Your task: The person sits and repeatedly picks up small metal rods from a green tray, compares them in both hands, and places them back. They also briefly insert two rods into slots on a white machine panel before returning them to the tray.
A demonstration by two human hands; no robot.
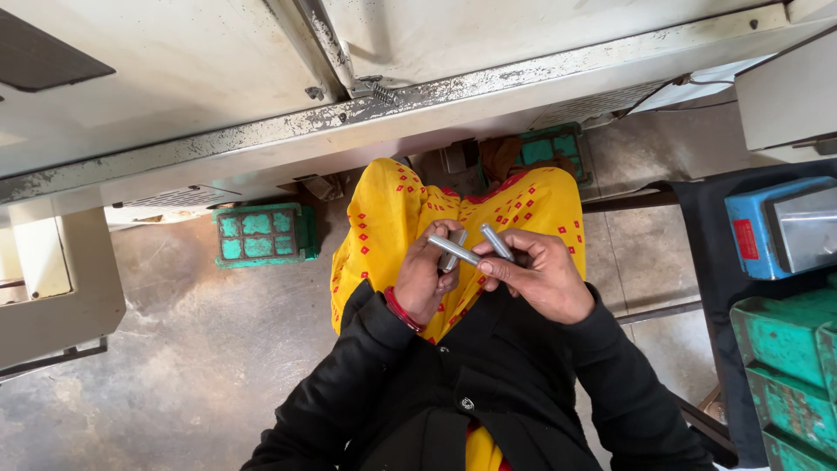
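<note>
1. The left hand [425, 277] grips one short grey metal rod [452, 250], fingers curled shut around it, a red bangle [402, 310] at the wrist.
2. The right hand [539, 275] pinches a second grey metal rod [497, 242] between fingertips.
3. Both hands meet over the yellow red-dotted garment [384, 218] on the lap.
4. A green metal block [261, 234] sits on the concrete floor [174, 340], far left.
</note>
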